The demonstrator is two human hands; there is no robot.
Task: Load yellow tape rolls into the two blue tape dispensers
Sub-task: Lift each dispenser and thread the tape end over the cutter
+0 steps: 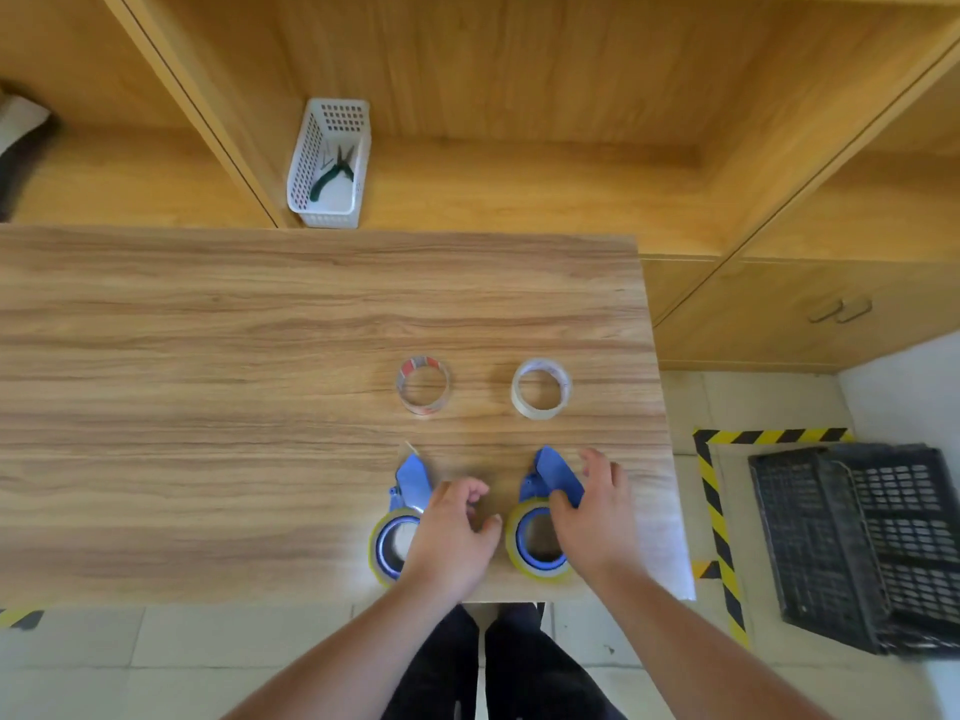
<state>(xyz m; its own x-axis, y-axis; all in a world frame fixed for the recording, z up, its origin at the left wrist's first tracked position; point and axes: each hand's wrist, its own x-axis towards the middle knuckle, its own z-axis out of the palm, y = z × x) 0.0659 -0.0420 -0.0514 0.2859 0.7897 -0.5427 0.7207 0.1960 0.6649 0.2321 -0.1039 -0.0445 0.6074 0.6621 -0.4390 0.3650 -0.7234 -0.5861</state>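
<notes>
Two blue plastic dispensers lie flat at the surface's (208, 356) near edge, long axes pointing away, each ringed with glossy yellow tape. Left hand (452, 537) loosely curled, empty, over left dispenser (410, 485); right hand (592, 511) spread on right dispenser (553, 478), thumb touching. Both look loaded.

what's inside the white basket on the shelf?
The white basket holds dark-handled pliers, plus something thin beside them, too small to identify. The perforated walls hide part of the floor.
</notes>
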